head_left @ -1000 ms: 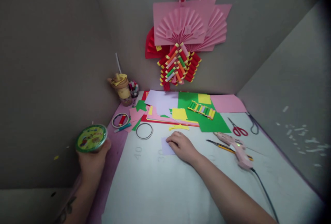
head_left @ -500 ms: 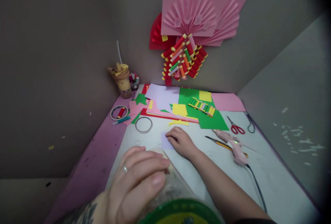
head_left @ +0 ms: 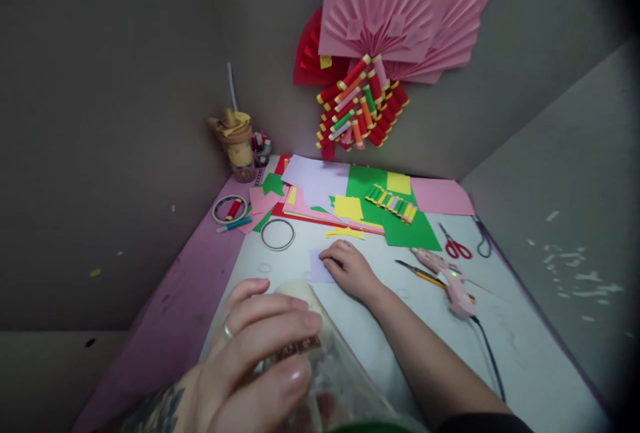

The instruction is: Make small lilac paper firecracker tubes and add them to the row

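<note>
1. Head view, lower centre: left hand (head_left: 255,359) wrapped round a clear container (head_left: 345,366), fingers curved over its side; green rim (head_left: 377,427) at the bottom edge of the frame.
2. Centre: right hand (head_left: 350,269) lay on the table (head_left: 285,316), fingers curled at a small lilac paper (head_left: 317,267); could not tell whether they pinched it.
3. Right of centre: pink glue gun (head_left: 459,293) lay across a cutter (head_left: 424,275); red-handled scissors (head_left: 457,250) lay just beyond.
4. Left of centre: ring (head_left: 262,235) lay near the teal pen (head_left: 235,224).
5. Upper centre: pink paper fans (head_left: 385,9) hung above red paper rolls (head_left: 357,73).
</note>
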A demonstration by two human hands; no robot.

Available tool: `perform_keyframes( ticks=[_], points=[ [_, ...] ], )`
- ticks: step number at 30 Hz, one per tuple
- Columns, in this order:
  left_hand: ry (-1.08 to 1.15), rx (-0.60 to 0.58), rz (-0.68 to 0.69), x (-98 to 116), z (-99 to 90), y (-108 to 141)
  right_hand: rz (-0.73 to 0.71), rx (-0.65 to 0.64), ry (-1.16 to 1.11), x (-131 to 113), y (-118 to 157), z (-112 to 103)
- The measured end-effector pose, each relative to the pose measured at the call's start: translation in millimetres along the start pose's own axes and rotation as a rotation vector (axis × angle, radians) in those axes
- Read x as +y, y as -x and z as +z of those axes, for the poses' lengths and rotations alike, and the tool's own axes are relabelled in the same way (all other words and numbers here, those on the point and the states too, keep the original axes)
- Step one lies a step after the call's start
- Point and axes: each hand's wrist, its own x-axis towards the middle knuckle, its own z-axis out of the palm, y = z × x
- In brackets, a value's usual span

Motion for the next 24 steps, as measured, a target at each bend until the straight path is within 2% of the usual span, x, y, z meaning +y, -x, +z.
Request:
perform_keyframes(
  ticks=[3,6,9,11,14,19,22,24],
  points=[
    [0.017,-0.005,-0.014,0.2,-0.6,0.7,0.016,-0.029,-0.015,-5.0,-0.2,-6.0],
    [0.026,0.062,-0.08,4.2,4.7,1.3,0.015,-0.095,-0.019,-20.4,-6.3,-25.3],
    [0.056,0.061,-0.096,6.3,10.3,3.9,-0.029,-0.154,0.069,-41.6,-22.6,-46.7],
    [0.074,0.032,-0.104,5.0,11.4,6.0,-0.062,-0.208,0.123,-52.7,-36.7,-51.3],
    [0.101,-0.028,-0.086,-0.2,8.1,6.5,-0.058,-0.286,0.247,-58.6,-55.0,-36.6],
    [0.12,-0.159,0.009,-9.5,-1.0,-0.5,-0.075,-0.28,0.367,-53.2,-69.3,13.6],
    [0.119,-0.156,0.009,-11.7,-2.0,-3.7,-0.09,-0.257,0.354,-51.2,-72.6,34.1],
    [0.131,-0.143,-0.002,-12.4,-0.9,-4.4,-0.062,-0.238,0.305,-50.1,-73.9,38.8]
  ],
)
